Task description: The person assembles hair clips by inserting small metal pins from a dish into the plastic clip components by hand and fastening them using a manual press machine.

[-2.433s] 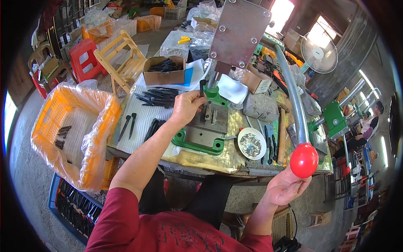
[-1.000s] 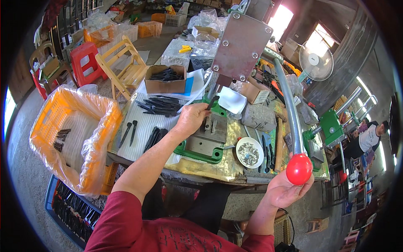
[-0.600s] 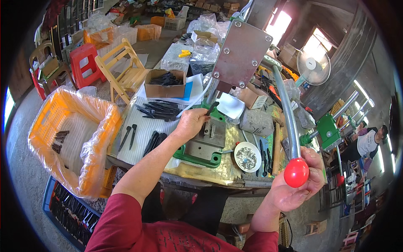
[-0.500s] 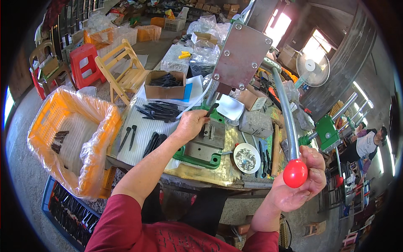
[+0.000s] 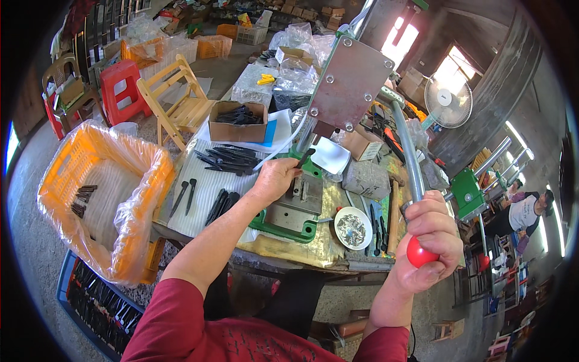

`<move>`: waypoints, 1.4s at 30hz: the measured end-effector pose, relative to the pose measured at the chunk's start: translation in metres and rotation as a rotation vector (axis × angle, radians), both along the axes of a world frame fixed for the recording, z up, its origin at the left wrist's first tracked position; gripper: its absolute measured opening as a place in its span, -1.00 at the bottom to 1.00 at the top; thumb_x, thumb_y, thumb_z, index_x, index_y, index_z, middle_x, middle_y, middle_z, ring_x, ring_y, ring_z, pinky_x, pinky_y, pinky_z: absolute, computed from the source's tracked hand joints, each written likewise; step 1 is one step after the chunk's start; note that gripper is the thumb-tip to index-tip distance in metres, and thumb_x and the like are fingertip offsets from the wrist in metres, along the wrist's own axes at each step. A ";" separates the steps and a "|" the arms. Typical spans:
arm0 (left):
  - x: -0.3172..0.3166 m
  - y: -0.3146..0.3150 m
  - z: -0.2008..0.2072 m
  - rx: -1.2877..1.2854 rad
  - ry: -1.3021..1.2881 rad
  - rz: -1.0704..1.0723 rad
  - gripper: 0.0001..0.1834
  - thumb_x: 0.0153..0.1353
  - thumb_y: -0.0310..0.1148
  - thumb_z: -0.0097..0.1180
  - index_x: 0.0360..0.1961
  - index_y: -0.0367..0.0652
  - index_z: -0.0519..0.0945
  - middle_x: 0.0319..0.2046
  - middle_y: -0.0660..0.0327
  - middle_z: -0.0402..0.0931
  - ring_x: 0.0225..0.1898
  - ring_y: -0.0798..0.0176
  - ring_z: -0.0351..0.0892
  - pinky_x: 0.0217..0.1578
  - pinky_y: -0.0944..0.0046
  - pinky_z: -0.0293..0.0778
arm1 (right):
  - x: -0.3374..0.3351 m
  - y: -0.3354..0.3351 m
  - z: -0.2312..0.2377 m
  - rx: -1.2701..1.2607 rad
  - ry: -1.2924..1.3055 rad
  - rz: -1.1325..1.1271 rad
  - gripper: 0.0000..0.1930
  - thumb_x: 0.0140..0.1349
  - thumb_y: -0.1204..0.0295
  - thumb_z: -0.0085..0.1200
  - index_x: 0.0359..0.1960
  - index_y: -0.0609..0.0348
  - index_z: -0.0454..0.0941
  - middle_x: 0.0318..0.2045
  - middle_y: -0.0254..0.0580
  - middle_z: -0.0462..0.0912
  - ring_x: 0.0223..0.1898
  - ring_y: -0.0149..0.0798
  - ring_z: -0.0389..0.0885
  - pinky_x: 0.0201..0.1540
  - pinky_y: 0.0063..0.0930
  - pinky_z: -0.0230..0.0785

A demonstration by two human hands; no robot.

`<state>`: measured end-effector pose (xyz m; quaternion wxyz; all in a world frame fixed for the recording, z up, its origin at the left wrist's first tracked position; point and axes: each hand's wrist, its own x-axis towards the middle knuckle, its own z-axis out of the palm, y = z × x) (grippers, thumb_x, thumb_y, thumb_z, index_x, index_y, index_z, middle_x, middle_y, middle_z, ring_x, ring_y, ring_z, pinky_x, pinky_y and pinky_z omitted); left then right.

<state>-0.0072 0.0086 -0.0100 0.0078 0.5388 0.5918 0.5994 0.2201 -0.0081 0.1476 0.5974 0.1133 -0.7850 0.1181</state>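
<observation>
My left hand (image 5: 276, 181) pinches a small black, handle-like piece (image 5: 306, 158) by its end, above the metal fixture (image 5: 294, 208) on the green base of a hand press (image 5: 345, 78). Whether the piece touches the fixture I cannot tell. My right hand (image 5: 429, 241) is wrapped round the press's steel lever (image 5: 410, 154) at its red ball knob (image 5: 420, 253). Right of the base stands a white bowl (image 5: 353, 211) of small metal parts. Black pieces (image 5: 228, 160) like the held one lie on white foam sheeting to the left, beside more in a cardboard box (image 5: 237, 130).
A yellow plastic-lined crate (image 5: 151, 199) stands left of the bench with a few dark pieces inside. Below it is a blue tray (image 5: 90, 323) of black items. A wooden folding chair (image 5: 175, 99), a fan (image 5: 447, 99) and another green press (image 5: 467, 192) stand farther off. Another person (image 5: 522, 214) is at far right.
My right hand has closed its fingers round the lever by the red knob, where they were loosely spread behind it. My left hand and its black piece stay in place.
</observation>
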 end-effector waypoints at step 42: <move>0.003 -0.005 0.010 -0.028 -0.019 -0.015 -0.93 -0.10 -0.56 -0.01 -0.51 -0.32 0.44 -0.56 -0.04 0.41 -0.48 -0.06 0.42 -0.48 0.19 0.33 | 0.000 -0.018 0.022 -0.148 -0.077 0.057 -0.64 0.10 0.12 -0.12 -0.62 0.19 0.37 -0.64 -0.21 0.45 -0.58 -0.25 0.45 -0.21 -0.20 0.21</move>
